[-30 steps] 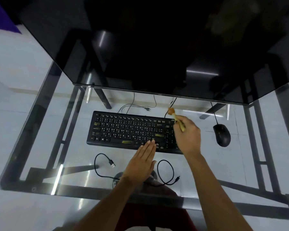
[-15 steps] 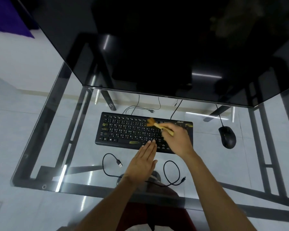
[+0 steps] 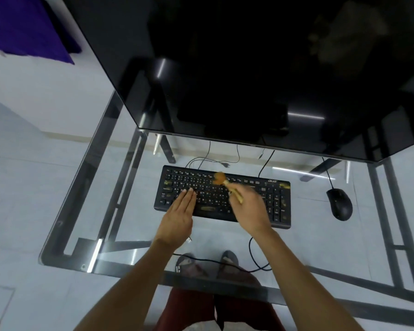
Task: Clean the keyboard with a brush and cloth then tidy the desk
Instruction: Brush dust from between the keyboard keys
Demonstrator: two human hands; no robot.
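The brush [image 3: 227, 186] is a small light thing with a pale wooden handle and a soft tan tuft. Its bristle end is over the upper middle rows of the keyboard [image 3: 222, 194], blurred, so I can't tell whether the tips are touching the keys. The right hand [image 3: 250, 209] has its fingers curled round the lower handle, a bit like holding a pencil, which I'd say is the right place to hold it: low enough to steer, and the bristles can flex without much pressure. It probably weighs next to nothing, so the risk is less dropping it than pushing too hard and popping a keycap.

The keyboard is a black full-size board lying flat on the glass worktop [image 3: 120, 177], rigid plastic and likely light enough to skate on glass. That's probably why the left hand [image 3: 178, 217] lies flat with straight fingers, tips together on the left-hand keys, pinning it.

Further out, a black mouse [image 3: 339, 204] sits well to the right, apart from the keyboard. A loose black cable [image 3: 253, 259] curls near the front edge, a big dark monitor [image 3: 249, 68] looms behind, and I don't see a cloth anywhere.
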